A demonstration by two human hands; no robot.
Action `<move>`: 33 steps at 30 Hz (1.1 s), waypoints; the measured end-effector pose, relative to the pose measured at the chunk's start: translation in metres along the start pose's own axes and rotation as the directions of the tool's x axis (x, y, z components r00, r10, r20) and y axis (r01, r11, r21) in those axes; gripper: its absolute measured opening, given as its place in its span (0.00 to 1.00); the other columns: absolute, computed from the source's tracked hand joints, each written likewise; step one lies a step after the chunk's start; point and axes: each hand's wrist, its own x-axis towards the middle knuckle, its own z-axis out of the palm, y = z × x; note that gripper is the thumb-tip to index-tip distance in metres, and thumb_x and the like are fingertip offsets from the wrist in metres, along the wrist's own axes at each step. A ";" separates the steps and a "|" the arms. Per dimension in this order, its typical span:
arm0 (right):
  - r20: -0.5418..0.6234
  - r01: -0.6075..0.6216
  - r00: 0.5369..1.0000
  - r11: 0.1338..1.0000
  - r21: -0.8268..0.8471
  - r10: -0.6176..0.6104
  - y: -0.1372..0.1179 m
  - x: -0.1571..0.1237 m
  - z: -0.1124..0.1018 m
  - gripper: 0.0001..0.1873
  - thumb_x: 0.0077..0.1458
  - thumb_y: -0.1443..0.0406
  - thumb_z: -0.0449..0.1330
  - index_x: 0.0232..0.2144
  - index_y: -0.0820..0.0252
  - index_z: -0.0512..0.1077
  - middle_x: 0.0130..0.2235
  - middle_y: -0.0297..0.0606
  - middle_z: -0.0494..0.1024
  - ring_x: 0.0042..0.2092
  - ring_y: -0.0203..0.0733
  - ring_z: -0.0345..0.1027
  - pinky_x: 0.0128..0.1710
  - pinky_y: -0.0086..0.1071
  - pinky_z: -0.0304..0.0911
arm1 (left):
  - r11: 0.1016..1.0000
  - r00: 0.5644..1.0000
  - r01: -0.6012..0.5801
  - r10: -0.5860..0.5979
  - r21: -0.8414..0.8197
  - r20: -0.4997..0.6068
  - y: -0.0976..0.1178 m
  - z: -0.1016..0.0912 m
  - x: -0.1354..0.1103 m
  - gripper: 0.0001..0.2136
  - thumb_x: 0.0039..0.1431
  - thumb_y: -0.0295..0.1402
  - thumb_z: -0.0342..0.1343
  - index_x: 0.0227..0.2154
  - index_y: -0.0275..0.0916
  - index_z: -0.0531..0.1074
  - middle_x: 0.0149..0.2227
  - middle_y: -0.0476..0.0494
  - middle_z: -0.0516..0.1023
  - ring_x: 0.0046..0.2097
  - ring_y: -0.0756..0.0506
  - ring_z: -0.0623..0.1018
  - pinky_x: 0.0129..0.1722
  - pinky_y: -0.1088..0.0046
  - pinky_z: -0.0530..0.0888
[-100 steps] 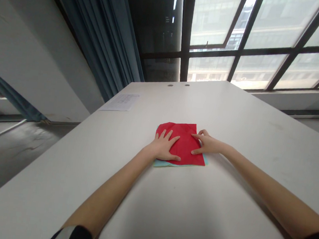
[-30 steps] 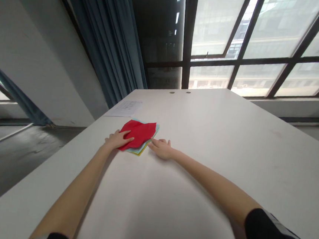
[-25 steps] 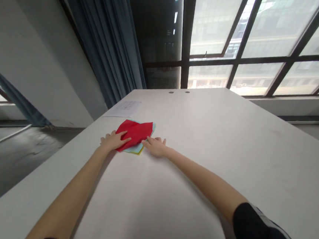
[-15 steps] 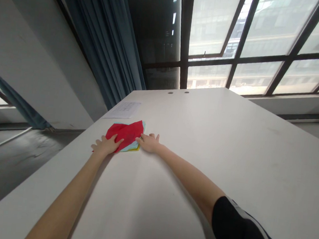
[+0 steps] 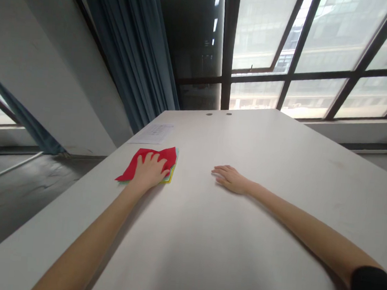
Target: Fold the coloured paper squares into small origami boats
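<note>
A red cloth [image 5: 133, 165] lies uppermost on a small stack, its left corner sticking out as a point. Under it, a yellow edge [image 5: 172, 175] and light blue edges show along the right side. My left hand [image 5: 149, 170] rests flat on the red cloth with its fingers spread. Well to the right of the stack, my right hand [image 5: 230, 178] is low over the white table [image 5: 206, 227], palm down, fingers stretched out and holding nothing.
A printed sheet of paper [image 5: 152, 133] lies behind the stack near the table's left edge. Two round holes [image 5: 209, 114] are at the far edge. Blue curtains [image 5: 127, 44] and dark-framed windows [image 5: 255, 91] stand beyond.
My right hand has left the stack's right edge and moved right across the table. My left hand has slid from the cloth's left part onto its middle, and the red cloth lies more spread out.
</note>
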 end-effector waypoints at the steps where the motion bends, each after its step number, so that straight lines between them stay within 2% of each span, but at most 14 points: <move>1: -0.016 -0.001 1.000 1.000 -0.028 0.001 0.009 -0.017 -0.006 0.25 0.60 0.54 0.41 0.53 0.59 0.62 0.55 0.46 0.64 0.57 0.46 0.55 0.55 0.45 0.49 | 1.000 1.000 -0.026 0.026 0.003 0.013 0.005 -0.002 -0.002 0.19 0.55 0.43 0.47 0.46 0.41 0.69 0.52 0.35 0.65 0.56 0.32 0.59 0.51 0.44 0.55; 4: -0.042 -0.051 0.998 0.994 -0.092 0.047 0.033 -0.064 -0.023 0.23 0.60 0.55 0.42 0.53 0.56 0.62 0.54 0.44 0.66 0.56 0.45 0.55 0.55 0.45 0.51 | 0.998 0.999 -0.051 0.050 0.025 0.002 0.021 -0.006 -0.008 0.17 0.53 0.37 0.50 0.45 0.40 0.69 0.52 0.34 0.65 0.56 0.31 0.58 0.52 0.44 0.54; 7: -0.074 -0.124 0.991 0.984 -0.126 0.115 0.050 -0.096 -0.033 0.24 0.60 0.54 0.42 0.53 0.56 0.62 0.55 0.44 0.65 0.56 0.45 0.56 0.55 0.45 0.51 | 0.995 0.993 -0.103 0.102 -0.003 -0.066 0.049 -0.013 -0.013 0.17 0.53 0.34 0.49 0.46 0.39 0.68 0.53 0.34 0.65 0.57 0.33 0.58 0.53 0.46 0.53; 11: -0.054 -0.203 0.979 0.966 -0.160 0.197 0.056 -0.111 -0.037 0.27 0.58 0.51 0.42 0.56 0.55 0.59 0.57 0.45 0.62 0.57 0.48 0.55 0.56 0.51 0.47 | 0.939 0.950 -0.305 0.290 -0.158 -0.112 0.100 -0.019 -0.010 0.18 0.55 0.40 0.48 0.48 0.44 0.66 0.55 0.40 0.64 0.58 0.37 0.58 0.55 0.50 0.53; 13: -0.020 -0.241 0.970 0.956 -0.169 0.242 0.053 -0.112 -0.038 0.30 0.58 0.49 0.41 0.57 0.55 0.57 0.60 0.45 0.58 0.59 0.49 0.51 0.57 0.53 0.42 | 0.909 0.943 -0.331 0.313 -0.253 -0.109 0.122 -0.014 -0.006 0.21 0.58 0.44 0.43 0.52 0.44 0.62 0.58 0.39 0.59 0.60 0.37 0.55 0.56 0.50 0.51; 15: 0.018 -0.267 0.961 0.947 -0.176 0.274 0.049 -0.112 -0.040 0.32 0.57 0.47 0.41 0.59 0.54 0.54 0.61 0.45 0.54 0.61 0.50 0.47 0.58 0.53 0.39 | 0.875 0.944 -0.321 0.328 -0.362 -0.045 0.137 -0.006 -0.002 0.26 0.59 0.48 0.38 0.58 0.45 0.54 0.63 0.39 0.50 0.62 0.37 0.50 0.57 0.50 0.49; 17: 0.054 -0.274 0.956 0.945 -0.179 0.288 0.045 -0.113 -0.042 0.35 0.55 0.45 0.41 0.60 0.53 0.52 0.62 0.44 0.51 0.62 0.51 0.43 0.59 0.53 0.36 | 0.841 0.926 -0.312 0.373 -0.443 0.057 0.143 0.003 0.002 0.28 0.60 0.50 0.33 0.60 0.45 0.48 0.64 0.40 0.45 0.63 0.38 0.47 0.57 0.50 0.50; 19: 0.087 -0.267 0.954 0.947 -0.176 0.285 0.044 -0.114 -0.044 0.36 0.54 0.44 0.42 0.60 0.52 0.50 0.63 0.43 0.49 0.63 0.52 0.42 0.59 0.53 0.36 | 0.819 0.904 -0.326 0.416 -0.473 0.098 0.144 0.009 0.004 0.29 0.59 0.51 0.31 0.61 0.45 0.47 0.64 0.40 0.44 0.64 0.39 0.45 0.57 0.50 0.48; 22: 0.111 -0.262 0.953 0.951 -0.165 0.282 0.044 -0.114 -0.046 0.37 0.53 0.43 0.43 0.61 0.52 0.49 0.63 0.42 0.48 0.63 0.52 0.41 0.59 0.53 0.36 | 0.808 0.894 -0.350 0.440 -0.473 0.089 0.142 0.013 0.003 0.29 0.59 0.52 0.31 0.61 0.46 0.47 0.64 0.40 0.43 0.64 0.39 0.44 0.58 0.51 0.47; 33: 0.090 -0.289 0.948 0.945 -0.153 0.305 0.043 -0.111 -0.047 0.37 0.53 0.43 0.43 0.60 0.53 0.52 0.62 0.43 0.50 0.62 0.52 0.43 0.59 0.51 0.38 | 0.806 0.902 -0.352 0.428 -0.475 0.058 0.140 0.012 0.004 0.29 0.59 0.52 0.32 0.60 0.46 0.48 0.64 0.39 0.45 0.64 0.39 0.46 0.58 0.51 0.49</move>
